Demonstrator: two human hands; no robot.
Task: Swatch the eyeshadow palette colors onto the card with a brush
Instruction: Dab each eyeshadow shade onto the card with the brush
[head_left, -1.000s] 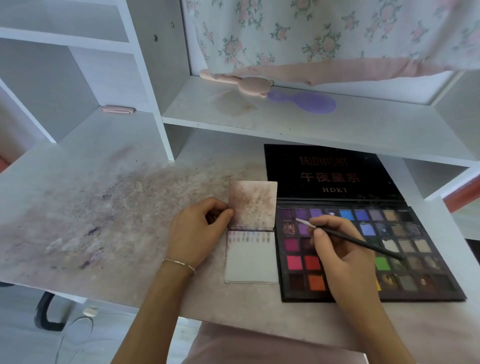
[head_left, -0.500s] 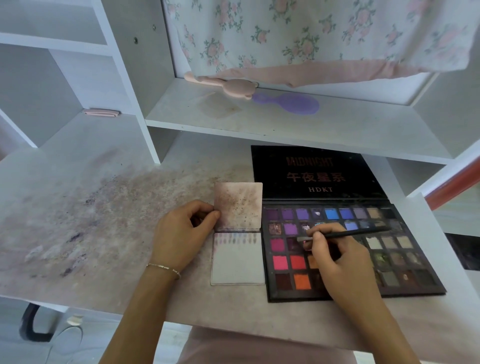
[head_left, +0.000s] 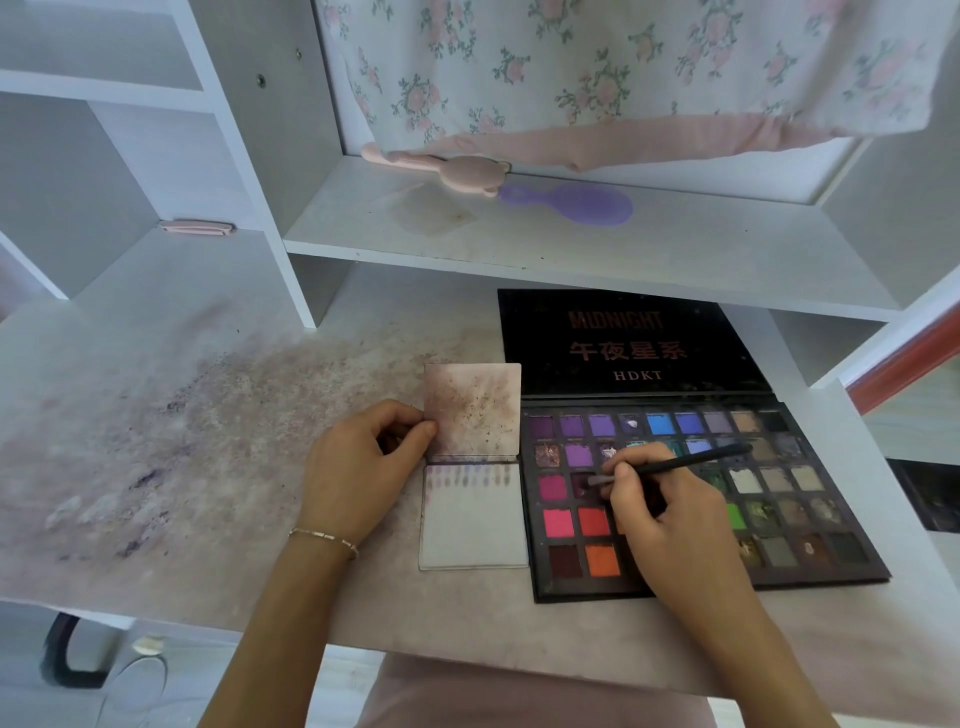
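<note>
An open black eyeshadow palette (head_left: 810, 558) with many coloured pans lies on the desk at the right, its lid flat behind it. My right hand (head_left: 670, 519) grips a thin black brush (head_left: 685, 464); the tip rests on a dark plum pan in the third row, near the palette's left side. Left of the palette lies a small white card pad (head_left: 472, 525) with a row of faint purple swatches along its top. Its stained cover (head_left: 475, 408) is flipped back, and my left hand (head_left: 358, 467) pinches the cover's left edge.
The desk top (head_left: 156, 441) is smeared with pink and purple powder at the left. A shelf above the palette holds a pink bear-shaped item (head_left: 447, 169) and a purple hairbrush (head_left: 576, 202). Floral fabric (head_left: 623, 67) hangs behind. A pink clip (head_left: 196, 227) lies far left.
My right hand has lowered the brush from above the purple pans down onto the dark plum pan, the handle swinging flatter. My left hand keeps its pinch on the cover.
</note>
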